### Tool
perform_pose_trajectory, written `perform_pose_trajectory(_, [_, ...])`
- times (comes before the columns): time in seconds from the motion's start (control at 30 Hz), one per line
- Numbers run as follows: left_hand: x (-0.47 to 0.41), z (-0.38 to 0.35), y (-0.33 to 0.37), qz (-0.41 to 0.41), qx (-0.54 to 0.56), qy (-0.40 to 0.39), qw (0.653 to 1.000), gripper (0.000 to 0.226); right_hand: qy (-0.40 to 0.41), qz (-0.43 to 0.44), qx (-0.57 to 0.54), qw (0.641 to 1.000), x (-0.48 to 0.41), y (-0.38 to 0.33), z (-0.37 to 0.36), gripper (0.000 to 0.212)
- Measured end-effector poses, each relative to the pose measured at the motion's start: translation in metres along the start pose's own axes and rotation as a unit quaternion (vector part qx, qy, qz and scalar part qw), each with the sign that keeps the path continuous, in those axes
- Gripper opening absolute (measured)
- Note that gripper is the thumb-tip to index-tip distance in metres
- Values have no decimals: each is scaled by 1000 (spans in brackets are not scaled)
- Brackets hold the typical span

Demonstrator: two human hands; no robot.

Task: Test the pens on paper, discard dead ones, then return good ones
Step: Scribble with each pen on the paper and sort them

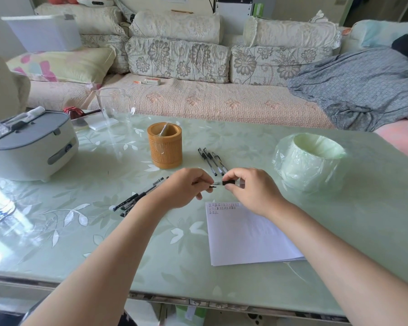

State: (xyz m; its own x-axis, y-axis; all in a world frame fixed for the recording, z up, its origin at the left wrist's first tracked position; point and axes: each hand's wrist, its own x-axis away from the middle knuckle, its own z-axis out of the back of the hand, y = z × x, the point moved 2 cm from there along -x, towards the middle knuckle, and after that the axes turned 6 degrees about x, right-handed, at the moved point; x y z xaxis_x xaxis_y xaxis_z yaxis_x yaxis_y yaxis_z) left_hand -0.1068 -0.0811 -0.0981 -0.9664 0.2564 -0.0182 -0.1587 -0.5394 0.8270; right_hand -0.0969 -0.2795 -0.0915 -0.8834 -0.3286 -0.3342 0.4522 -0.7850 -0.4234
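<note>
Paper (245, 234): flat by the table's near edge, scribbles along its top, kept close for testing
Pen (222, 183): held level just above that top edge, likely being capped or uncapped
Left hand (184, 187): fingertips pinch the tip end
Right hand (247, 189): thumb and fingers pinch the black grip
Bin (309, 165): lined, right, for dead ones
Holder (164, 148): behind, awaiting good ones

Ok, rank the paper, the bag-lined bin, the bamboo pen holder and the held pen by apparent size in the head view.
1. paper, though it also lies nearest the camera, which flatters it
2. bag-lined bin
3. bamboo pen holder
4. held pen, partly hidden
</note>
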Motion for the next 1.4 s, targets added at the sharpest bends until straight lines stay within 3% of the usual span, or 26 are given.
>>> perform_pose_trajectory(0.33, [2, -5, 10, -1, 43, -40, 998, 16, -50, 25, -11, 998, 0, 1, -3, 14])
perform_pose_trajectory(0.47, [4, -9, 19, 53, 21, -54, 997, 13, -77, 32, 23, 996, 2, 0, -7, 21])
perform_pose_trajectory(0.53, [4, -8, 21, 81, -15, -39, 996, 18, -88, 54, 67, 992, 4, -5, -7, 14])
perform_pose_trajectory(0.67, [6, -14, 32, 76, -77, -15, 994, 27, -70, 68, 206, 974, 10, -12, -13, 62])
perform_pose_trajectory(0.73, [10, -20, 37, 94, -67, -41, 992, 29, -66, 60, 232, 969, 13, -14, -14, 74])
perform_pose_trajectory(0.9, [17, -24, 45, 121, -8, -54, 991, 34, -54, 20, 227, 972, 14, -12, -3, 55])
perform_pose_trajectory(1.03, [13, -29, 54, 110, 6, -50, 993, 30, -37, 33, 206, 977, 18, -9, 5, 54])
perform_pose_trajectory(1.23, [-13, -37, 76, 50, 88, 60, 993, 33, -48, 27, 30, 998, 11, 18, 48, 34])
perform_pose_trajectory(1.3, [-27, -42, 90, 11, 143, 99, 985, 35, 0, 32, -34, 999, 2, 33, 66, 17])
perform_pose_trajectory(1.4, [-53, -49, 108, 0, 205, 165, 965, 34, 133, -2, -55, 990, -11, 62, 97, 17])
